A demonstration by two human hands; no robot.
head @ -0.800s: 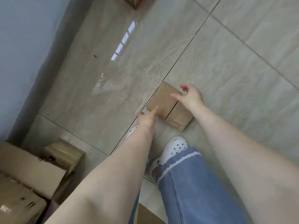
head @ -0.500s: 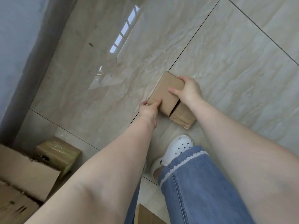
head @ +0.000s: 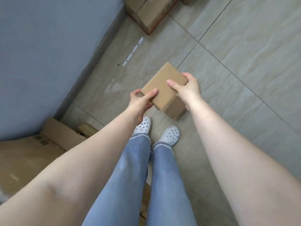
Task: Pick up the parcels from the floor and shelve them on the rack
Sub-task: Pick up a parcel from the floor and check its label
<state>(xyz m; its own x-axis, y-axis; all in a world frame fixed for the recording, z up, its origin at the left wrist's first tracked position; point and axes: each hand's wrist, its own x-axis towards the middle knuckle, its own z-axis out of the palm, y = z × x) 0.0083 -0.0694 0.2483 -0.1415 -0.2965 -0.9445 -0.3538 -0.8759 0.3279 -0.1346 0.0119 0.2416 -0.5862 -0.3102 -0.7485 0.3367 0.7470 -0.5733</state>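
A flat brown cardboard parcel (head: 163,84) hangs above the tiled floor, held between both hands. My left hand (head: 140,101) grips its near left corner, thumb on top. My right hand (head: 187,88) grips its right edge, thumb on top too. A second, smaller brown parcel (head: 175,108) lies on the floor right below the lifted one, partly hidden by it and by my right wrist. No rack is in view.
A grey wall (head: 48,54) runs along the left. A large carton with red print (head: 146,12) stands on the floor at the top. More cardboard boxes (head: 24,157) and a small taped parcel (head: 87,130) sit at the lower left. My feet in white clogs (head: 170,135) stand just behind the parcels.
Both hands closed on the upper parcel and lifted it off the lower one. The view rose and tilted, bringing the wall and the far carton into sight.
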